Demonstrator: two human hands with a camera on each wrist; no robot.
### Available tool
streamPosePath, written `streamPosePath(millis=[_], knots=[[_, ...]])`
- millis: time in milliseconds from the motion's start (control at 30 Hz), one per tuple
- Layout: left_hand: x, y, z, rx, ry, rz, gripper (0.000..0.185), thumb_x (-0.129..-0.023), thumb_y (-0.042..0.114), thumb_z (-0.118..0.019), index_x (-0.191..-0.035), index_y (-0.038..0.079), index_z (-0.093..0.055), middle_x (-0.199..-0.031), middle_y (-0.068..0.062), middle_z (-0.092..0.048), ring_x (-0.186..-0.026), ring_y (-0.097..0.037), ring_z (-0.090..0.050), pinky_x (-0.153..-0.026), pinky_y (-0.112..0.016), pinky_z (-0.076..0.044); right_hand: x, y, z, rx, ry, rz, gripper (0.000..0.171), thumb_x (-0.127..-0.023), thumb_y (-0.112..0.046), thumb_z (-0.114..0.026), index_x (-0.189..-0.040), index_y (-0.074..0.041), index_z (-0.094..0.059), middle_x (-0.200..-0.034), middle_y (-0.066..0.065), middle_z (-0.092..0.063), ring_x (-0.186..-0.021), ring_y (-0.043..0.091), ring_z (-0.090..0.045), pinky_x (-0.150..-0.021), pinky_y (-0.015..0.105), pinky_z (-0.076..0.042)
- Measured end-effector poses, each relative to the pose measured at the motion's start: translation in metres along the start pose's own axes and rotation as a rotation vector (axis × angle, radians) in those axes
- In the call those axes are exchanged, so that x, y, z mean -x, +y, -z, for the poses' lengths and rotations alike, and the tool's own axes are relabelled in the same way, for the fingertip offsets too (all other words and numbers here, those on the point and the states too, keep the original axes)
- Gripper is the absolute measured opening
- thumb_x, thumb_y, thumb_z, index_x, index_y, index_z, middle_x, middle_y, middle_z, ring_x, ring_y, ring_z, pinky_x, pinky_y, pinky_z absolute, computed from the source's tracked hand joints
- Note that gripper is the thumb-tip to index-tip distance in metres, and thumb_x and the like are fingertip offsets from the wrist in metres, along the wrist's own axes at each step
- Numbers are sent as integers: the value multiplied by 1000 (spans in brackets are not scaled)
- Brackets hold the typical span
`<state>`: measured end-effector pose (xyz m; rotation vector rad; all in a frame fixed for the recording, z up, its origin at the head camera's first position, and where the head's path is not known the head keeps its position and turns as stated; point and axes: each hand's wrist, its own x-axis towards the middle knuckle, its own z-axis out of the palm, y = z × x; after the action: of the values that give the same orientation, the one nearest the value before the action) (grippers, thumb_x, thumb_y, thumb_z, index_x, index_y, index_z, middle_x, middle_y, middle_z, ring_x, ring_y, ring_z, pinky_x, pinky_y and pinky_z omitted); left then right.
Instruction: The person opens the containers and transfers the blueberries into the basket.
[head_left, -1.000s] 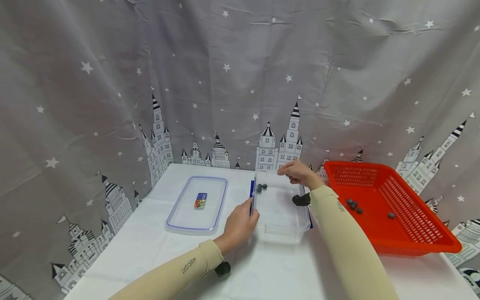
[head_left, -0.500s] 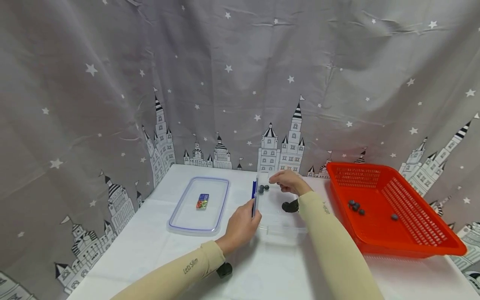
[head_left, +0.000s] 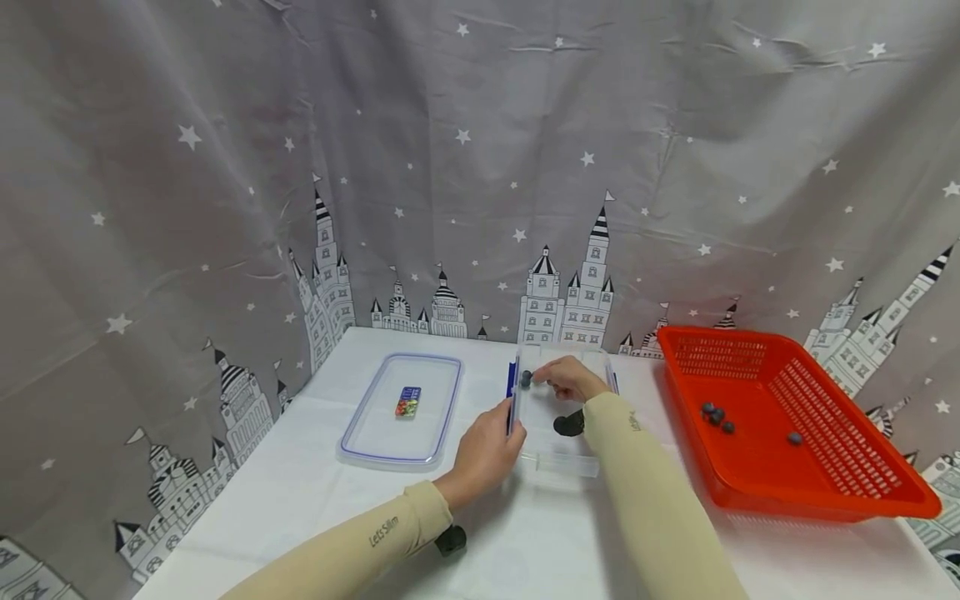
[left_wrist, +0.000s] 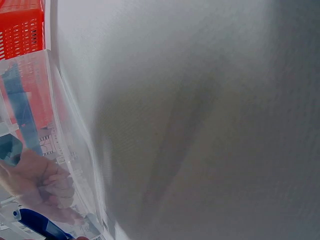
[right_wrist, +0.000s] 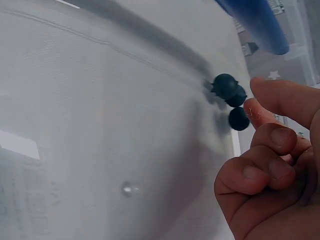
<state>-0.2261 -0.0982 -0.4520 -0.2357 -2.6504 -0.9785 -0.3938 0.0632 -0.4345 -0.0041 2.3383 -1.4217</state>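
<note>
Even, diffuse light is seen across the head view, bright on the counter, with no hard glare. Soft shadows are cast beneath the left hand and under both forearms. Straight lines are bowed toward the frame edges by the wide lens. The left wrist view is largely out of focus: a grey smeared shadow fills the frame, and the clear container is seen as hazy. In the right wrist view the right hand is soft at close range; the dark balls beside its fingertips are fairly sharp.
</note>
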Motion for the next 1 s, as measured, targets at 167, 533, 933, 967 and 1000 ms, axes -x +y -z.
streamPosePath(millis=[167,533,933,967,1000], knots=[[1,0,-2,3,-8,-2,52,-100,26,-48,-144,0,-52,-124,-16,-69,-108,-26,-67,-89,-45,-56,-2,7,-4,15,9,-26,25,-90,-17,-71,-110,-1,-71,-60,-3,-42,-54,11,-41,-51,23,-35],[2,1,-2,-2,2,-14,49,-100,25,-48,-143,0,-53,-120,-15,-70,-103,-23,-68,-86,-44,-56,1,7,-10,11,35,-12,16,-90,-15,-71,-98,-1,-70,-54,-5,-38,-52,11,-40,-50,23,-32],[2,1,0,4,3,-10,48,-101,24,-49,-143,0,-53,-123,-16,-69,-107,-25,-68,-88,-45,-56,-12,9,-20,44,79,-33,9,-86,-13,-74,-89,-5,-72,-52,-5,-37,-48,11,-38,-47,24,-31],[1,0,-1,0,6,-13,48,-100,23,-49,-142,0,-54,-122,-16,-69,-106,-25,-68,-87,-45,-56,-12,9,-20,46,77,-28,9,-86,-13,-74,-90,-5,-72,-52,-5,-37,-48,12,-38,-47,24,-32],[1,0,-1,-3,7,-12,48,-100,23,-50,-142,0,-54,-122,-16,-70,-105,-25,-68,-87,-45,-56,-12,9,-21,43,74,-23,9,-86,-12,-74,-90,-4,-72,-52,-5,-37,-48,12,-38,-48,24,-32]])
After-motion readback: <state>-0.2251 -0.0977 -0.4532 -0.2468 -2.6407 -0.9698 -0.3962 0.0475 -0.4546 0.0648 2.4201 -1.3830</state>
